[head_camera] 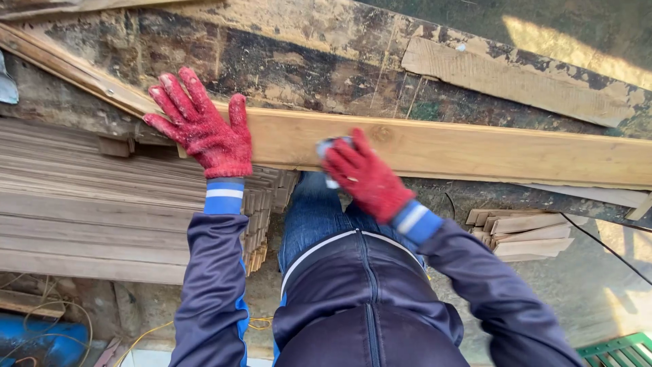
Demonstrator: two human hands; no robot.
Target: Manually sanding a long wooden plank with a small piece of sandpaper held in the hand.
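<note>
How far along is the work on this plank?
Done: cannot tell; no part of the pale plank looks plainly different. In hand: left hand presses flat on the plank; right hand holds a small grey-white pad against its near face. Left: likely most of its length.

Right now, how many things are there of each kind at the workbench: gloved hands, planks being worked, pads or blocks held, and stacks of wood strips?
Red-gloved hands: 2, left hand flat, right hand gripping
Light wooden plank: 1
Small grey-white sanding pad: 1
Stacks of wood strips: 2, big stack, small stack
Total: 6
</note>
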